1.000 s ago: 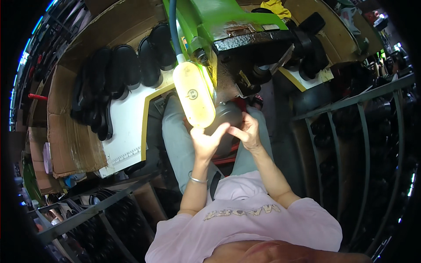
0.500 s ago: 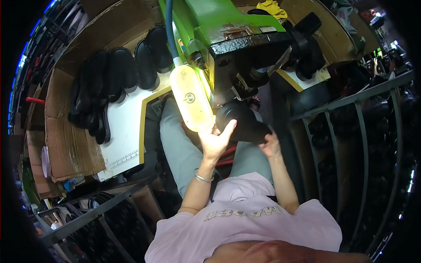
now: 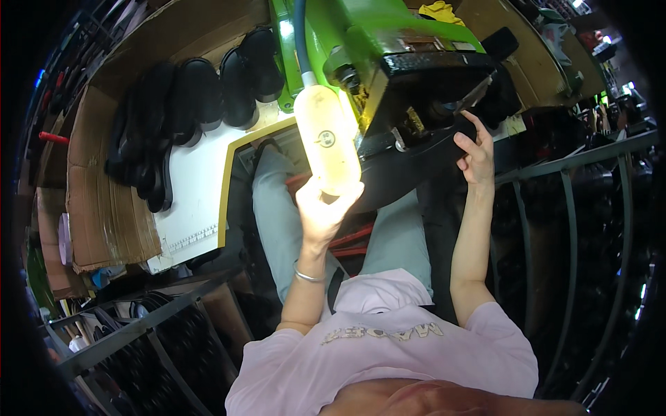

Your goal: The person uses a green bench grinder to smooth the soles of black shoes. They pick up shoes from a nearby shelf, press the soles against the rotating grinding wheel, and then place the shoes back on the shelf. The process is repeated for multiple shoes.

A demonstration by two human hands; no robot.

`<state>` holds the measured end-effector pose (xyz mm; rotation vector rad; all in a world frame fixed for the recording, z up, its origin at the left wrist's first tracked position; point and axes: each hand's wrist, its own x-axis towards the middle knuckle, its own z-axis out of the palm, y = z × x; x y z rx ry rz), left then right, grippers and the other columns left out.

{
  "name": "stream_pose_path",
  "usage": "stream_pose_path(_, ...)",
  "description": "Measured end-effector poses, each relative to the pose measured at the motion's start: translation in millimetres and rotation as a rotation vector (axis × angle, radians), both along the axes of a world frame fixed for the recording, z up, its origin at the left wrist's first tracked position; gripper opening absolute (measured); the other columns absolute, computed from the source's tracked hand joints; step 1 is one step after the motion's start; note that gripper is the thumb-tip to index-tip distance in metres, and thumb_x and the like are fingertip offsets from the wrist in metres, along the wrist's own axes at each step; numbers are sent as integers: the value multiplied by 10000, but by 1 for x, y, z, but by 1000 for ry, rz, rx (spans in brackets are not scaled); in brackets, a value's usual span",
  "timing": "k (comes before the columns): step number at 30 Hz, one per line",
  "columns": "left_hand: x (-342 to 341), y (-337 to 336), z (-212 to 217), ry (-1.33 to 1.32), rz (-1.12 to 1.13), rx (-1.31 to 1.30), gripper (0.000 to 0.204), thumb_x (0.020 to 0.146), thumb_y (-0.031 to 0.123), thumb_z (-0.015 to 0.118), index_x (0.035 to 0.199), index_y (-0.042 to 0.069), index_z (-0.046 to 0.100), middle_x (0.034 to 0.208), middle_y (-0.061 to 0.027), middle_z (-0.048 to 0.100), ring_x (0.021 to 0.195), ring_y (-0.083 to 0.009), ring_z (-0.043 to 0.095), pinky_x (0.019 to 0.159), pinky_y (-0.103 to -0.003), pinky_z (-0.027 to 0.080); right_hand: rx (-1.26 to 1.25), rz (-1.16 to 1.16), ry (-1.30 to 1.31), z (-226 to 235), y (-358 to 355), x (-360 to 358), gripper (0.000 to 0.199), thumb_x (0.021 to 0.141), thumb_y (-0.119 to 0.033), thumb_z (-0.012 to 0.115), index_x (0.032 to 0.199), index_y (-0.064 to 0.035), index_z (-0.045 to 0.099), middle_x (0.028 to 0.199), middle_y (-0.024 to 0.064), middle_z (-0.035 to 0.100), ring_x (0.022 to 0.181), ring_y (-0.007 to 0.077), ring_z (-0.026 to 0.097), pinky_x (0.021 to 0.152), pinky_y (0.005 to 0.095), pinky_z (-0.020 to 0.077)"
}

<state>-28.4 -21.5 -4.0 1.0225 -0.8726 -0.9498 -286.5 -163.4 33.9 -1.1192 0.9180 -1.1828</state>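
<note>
A long black shoe or sole (image 3: 395, 173), its exact kind unclear in the shadow, is under the dark head of a green sewing-type machine (image 3: 433, 87). My left hand (image 3: 322, 211) holds its near left end, thumb pressed along the edge; the other fingers are partly hidden behind a bright yellow work lamp (image 3: 326, 139) and washed out by its light. At the far right end, my right hand (image 3: 477, 152) grips the black piece with bent fingers, the index finger reaching up beside the machine head.
Several black shoes (image 3: 198, 97) lie on a white board (image 3: 184, 194) with a yellow edge, backed by cardboard (image 3: 104, 201). Metal racks stand at the lower left (image 3: 139, 336) and right (image 3: 569, 208). A yellow cloth (image 3: 442, 12) lies behind the machine.
The black piece has moved up to the machine head and now stretches rightward beneath it. My right hand has risen and shifted right; my left hand stays near the lamp. The view has shifted slightly.
</note>
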Motion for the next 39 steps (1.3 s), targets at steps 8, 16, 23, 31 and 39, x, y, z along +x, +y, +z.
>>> stream_pose_path(8,30,19,-14,95,90,37,204,721,-33,774,876,-13,644,800,-17,655,725,-86,598,692,-220,483,-29,49,-50,-1,22,26,564,720,-7,770,1235,17,543,1040,70,601,649,49,564,375,148,380)
stream_pose_path(16,44,17,-10,-354,89,12,236,692,71,848,815,-2,659,805,-60,684,740,-130,630,720,-267,505,-239,106,-78,-15,32,22,670,636,76,818,1233,10,523,1005,93,591,704,107,589,529,186,495)
stream_pose_path(23,-4,-15,14,-591,268,-94,343,685,155,877,892,-25,672,829,-109,712,720,-164,675,716,-300,533,-299,-13,-11,9,10,-5,663,658,26,837,1247,-2,533,1012,88,605,699,89,579,490,180,466)
stream_pose_path(31,15,-1,-18,-319,173,-27,244,707,71,844,841,-12,657,799,-67,704,697,-129,647,677,-283,521,-262,46,98,22,17,21,594,661,9,827,1197,10,570,976,75,630,708,77,597,458,158,452)
stream_pose_path(39,60,30,-5,-273,158,108,231,688,24,844,788,8,636,702,-27,665,657,-69,607,588,-223,477,-201,105,38,10,46,61,593,660,8,821,1186,19,547,960,76,636,739,85,619,455,154,453)
